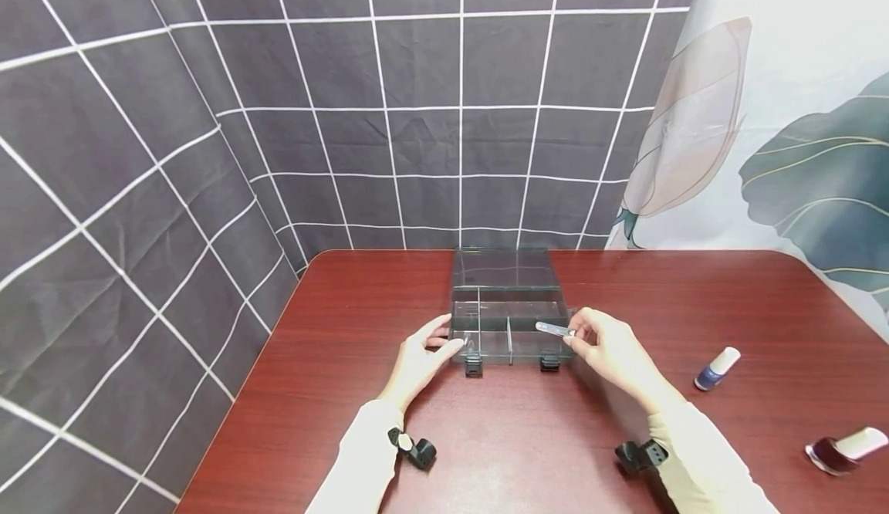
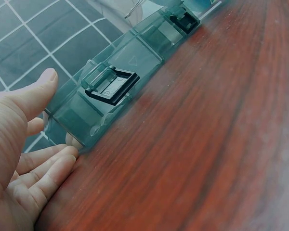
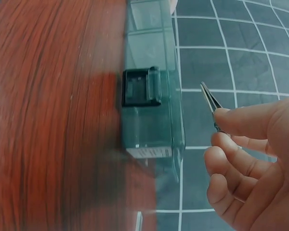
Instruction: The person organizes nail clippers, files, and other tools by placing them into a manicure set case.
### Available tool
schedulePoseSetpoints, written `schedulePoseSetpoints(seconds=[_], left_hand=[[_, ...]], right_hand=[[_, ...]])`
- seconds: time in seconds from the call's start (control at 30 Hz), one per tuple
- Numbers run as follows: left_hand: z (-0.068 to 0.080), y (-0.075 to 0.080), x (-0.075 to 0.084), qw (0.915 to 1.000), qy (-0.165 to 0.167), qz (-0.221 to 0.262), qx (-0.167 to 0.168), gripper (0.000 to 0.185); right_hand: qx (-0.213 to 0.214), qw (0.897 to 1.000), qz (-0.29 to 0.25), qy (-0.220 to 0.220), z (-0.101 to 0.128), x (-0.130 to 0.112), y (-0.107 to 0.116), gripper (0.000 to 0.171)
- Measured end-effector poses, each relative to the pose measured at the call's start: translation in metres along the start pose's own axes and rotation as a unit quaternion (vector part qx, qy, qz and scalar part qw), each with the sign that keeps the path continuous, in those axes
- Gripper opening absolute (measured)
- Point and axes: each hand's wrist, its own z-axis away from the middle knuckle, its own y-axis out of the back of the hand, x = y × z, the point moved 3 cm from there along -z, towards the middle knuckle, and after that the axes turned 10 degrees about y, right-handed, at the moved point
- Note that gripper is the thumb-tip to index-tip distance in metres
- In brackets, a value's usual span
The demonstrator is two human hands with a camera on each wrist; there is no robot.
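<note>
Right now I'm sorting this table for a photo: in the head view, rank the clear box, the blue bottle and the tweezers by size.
1. Clear box, clearly largest.
2. Blue bottle and tweezers in the right hand look alike in length; unsure.

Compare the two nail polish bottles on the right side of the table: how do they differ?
The blue nail polish bottle is blue; the dark red nail polish bottle is maroon. The blue one looks smaller and lies nearer the clear organizer box; the red one lies by the table's right edge. Both lie tipped, with white caps.

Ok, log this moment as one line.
left hand: steadies clear box corner | right hand: pinches tweezers over box | lid: open | table: two polish bottles
</note>
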Motion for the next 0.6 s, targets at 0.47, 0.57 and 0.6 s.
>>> schedulePoseSetpoints(seconds=[0.47, 0.57, 0.6], left_hand=[[-0.001, -0.001, -0.001, 0.9999, -0.002, 0.013, -0.002, 0.053], [-0.001, -0.001, -0.001, 0.9999, -0.002, 0.011, -0.001, 0.053], [-0.001, -0.001, 0.000, 0.9999, -0.002, 0.010, -0.001, 0.053]], right_hand=[[0.002, 1.000, -0.020, -0.007, -0.010, -0.011, -0.012, 0.020], [-0.010, 0.999, -0.029, -0.010, -0.012, -0.013, -0.015, 0.018], [-0.014, 0.999, -0.032, -0.012, -0.013, -0.013, -0.017, 0.018]])
